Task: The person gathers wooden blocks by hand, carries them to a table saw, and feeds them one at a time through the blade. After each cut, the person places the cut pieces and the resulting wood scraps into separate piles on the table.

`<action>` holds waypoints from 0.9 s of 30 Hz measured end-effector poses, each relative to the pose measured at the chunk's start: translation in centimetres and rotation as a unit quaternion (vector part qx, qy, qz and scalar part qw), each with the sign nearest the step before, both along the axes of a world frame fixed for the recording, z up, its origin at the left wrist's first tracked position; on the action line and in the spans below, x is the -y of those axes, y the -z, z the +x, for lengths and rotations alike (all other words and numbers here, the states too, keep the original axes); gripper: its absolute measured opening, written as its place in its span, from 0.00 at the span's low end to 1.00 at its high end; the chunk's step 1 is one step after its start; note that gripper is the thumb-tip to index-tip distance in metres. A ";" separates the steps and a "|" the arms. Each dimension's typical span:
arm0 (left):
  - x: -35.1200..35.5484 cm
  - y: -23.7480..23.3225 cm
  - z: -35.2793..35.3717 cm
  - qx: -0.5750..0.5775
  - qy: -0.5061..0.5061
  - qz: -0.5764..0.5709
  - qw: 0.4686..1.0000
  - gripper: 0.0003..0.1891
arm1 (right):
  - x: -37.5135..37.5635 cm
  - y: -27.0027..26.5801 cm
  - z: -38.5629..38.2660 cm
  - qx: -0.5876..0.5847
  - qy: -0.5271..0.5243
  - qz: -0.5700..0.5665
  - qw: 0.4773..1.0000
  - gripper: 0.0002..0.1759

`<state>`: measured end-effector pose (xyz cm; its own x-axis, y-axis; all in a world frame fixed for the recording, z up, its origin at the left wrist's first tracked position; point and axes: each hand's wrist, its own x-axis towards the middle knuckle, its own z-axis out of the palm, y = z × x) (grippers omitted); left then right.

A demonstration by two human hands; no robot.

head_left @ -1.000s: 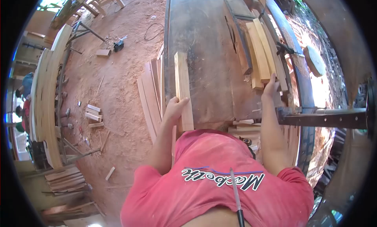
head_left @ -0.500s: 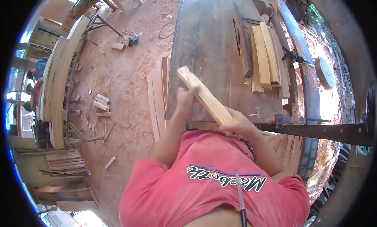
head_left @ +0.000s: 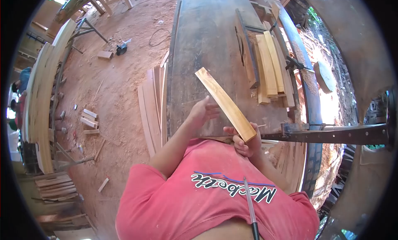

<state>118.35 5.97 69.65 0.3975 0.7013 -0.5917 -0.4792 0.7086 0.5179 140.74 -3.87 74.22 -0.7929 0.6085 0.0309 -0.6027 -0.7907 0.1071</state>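
Observation:
A squared length of pale wood (head_left: pixel 227 105) slants over the near end of the dark workbench (head_left: pixel 195 41), its far end pointing up and left. My right hand (head_left: pixel 247 145) grips it by the near end, with fingers curled round beneath. Just left of the wood, my left hand (head_left: pixel 203 112) is open with its fingers stretched toward it, holding nothing. A gap shows between those fingers and the wood.
Several wooden pieces (head_left: pixel 267 68) lie at the bench's right side beside a dark board (head_left: pixel 247 49). A metal bar (head_left: pixel 331 135) juts in from the right. Planks (head_left: pixel 151 111) lean at the bench's left edge. Stacked timber (head_left: pixel 43 95) rests on a stand at far left.
My left hand has let go of the wood and opened beside it. In my right hand the wood has turned, showing a different face. The view has shifted slightly.

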 end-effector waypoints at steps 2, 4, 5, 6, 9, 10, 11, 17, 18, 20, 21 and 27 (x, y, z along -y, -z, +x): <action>-0.2 0.8 0.8 0.049 0.006 0.013 0.999 0.24 | -0.1 -0.5 -0.1 0.053 0.021 -0.006 0.998 0.45; -1.0 1.6 1.3 0.098 0.010 0.031 0.995 0.24 | -0.1 -0.5 0.3 0.242 0.052 0.005 0.969 0.40; -1.9 2.0 1.4 0.072 -0.003 0.040 0.997 0.24 | -0.4 -0.4 0.7 0.416 0.078 0.016 0.906 0.37; -2.7 2.4 1.6 0.045 -0.016 0.051 0.998 0.24 | -0.2 0.0 1.5 0.601 0.052 0.237 0.762 0.33; -3.9 3.1 2.8 -0.170 0.050 0.168 0.970 0.22 | -1.0 -0.2 2.9 0.644 0.117 0.157 0.740 0.36; -4.2 2.7 3.2 -0.168 0.054 0.170 0.970 0.22 | -1.0 -1.8 2.9 0.674 0.094 0.146 0.718 0.44; -4.5 2.2 4.0 -0.251 0.090 0.200 0.943 0.20 | -0.9 -2.0 2.6 0.676 0.099 0.144 0.716 0.44; -5.6 -0.4 9.2 -0.404 0.161 0.339 0.834 0.22 | -0.1 -0.2 2.1 0.905 0.041 0.311 0.287 0.49; -5.9 -0.1 9.7 -0.404 0.129 0.377 0.824 0.22 | -0.2 -0.1 2.1 0.907 0.053 0.311 0.279 0.47; -6.7 1.2 10.6 -0.394 0.100 0.412 0.815 0.22 | 0.5 -0.2 2.2 0.919 0.051 0.331 0.210 0.47; -7.6 3.4 10.9 -0.394 0.088 0.450 0.796 0.21 | 0.8 -0.4 2.0 0.923 0.053 0.353 0.146 0.47; -10.7 5.3 11.7 -0.298 0.174 0.463 0.817 0.23 | 0.5 0.0 2.0 0.925 -0.051 0.339 0.163 0.47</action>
